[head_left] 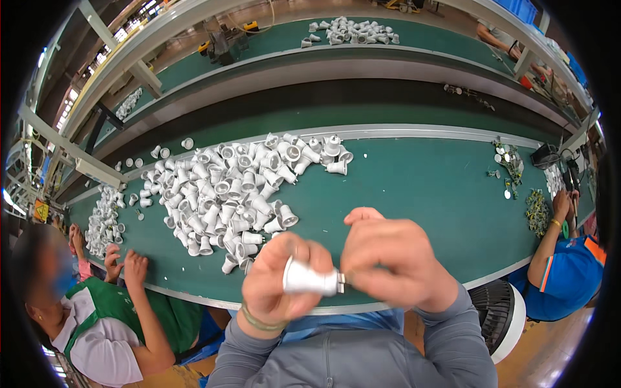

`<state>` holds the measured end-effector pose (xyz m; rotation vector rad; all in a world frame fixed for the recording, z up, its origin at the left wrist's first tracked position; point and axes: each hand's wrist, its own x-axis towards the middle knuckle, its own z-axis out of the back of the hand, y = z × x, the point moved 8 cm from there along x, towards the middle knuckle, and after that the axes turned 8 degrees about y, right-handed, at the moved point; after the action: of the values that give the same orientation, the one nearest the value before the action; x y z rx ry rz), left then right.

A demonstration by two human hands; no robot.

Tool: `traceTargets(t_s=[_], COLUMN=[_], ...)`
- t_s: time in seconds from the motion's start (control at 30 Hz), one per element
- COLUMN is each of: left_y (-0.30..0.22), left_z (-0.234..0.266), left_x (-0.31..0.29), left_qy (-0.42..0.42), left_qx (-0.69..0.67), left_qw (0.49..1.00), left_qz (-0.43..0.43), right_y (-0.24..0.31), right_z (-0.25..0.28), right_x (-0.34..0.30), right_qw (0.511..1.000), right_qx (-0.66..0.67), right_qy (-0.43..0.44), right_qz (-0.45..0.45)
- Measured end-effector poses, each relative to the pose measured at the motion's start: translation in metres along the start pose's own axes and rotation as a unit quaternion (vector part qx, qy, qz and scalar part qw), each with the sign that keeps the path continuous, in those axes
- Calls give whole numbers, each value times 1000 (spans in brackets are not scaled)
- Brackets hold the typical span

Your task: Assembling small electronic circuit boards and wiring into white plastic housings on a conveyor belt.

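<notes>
Left hand (266, 284): grip pinching one white flared housing (304, 278), tilted on its side, wide end to the left, metal pins (341, 282) pointing right. Right hand (391, 258) is at the pin end, fingers curled in, motion-blurred; can't tell if that grip is pinching the pins or just touching. Housing is held up by the near edge of the green table (414, 181), in front of the wearer's grey jacket (323, 362). Big pile of similar white housings (223, 187) just beyond the left hand, lying every which way. Smaller white heap (103, 223) further left, near a co-worker in green and white (107, 323), both hands up at the table edge. Far right: small green-and-white parts (511, 165) and a yellowish heap (537, 213) near a second co-worker in blue (563, 278). Black-and-white fan (498, 317) beside the wearer's right arm
</notes>
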<state>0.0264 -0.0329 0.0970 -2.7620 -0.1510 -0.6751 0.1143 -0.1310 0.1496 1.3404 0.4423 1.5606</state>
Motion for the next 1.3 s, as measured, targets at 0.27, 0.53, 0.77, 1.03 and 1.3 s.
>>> traceTargets(t_s=[0.27, 0.53, 0.77, 1.03, 1.3], left_y=[26, 39, 34, 28, 38], left_z=[-65, -71, -65, -73, -70], left_x=[-18, -21, -16, -11, -5], left_qy=[66, 29, 9, 37, 14], left_qx=[-145, -153, -160, -182, -221], left_qw=[981, 981, 980, 977, 971], left_qz=[109, 119, 116, 104, 92], right_y=[83, 96, 107, 100, 99], right_z=[7, 4, 4, 1, -1], right_x=[0, -16, -21, -11, 7], right_qw=[985, 986, 980, 979, 989], right_qx=[-105, -64, -119, -126, -50], right_qy=[1, -6, -50, -8, 50], right_qz=[139, 154, 153, 162, 129])
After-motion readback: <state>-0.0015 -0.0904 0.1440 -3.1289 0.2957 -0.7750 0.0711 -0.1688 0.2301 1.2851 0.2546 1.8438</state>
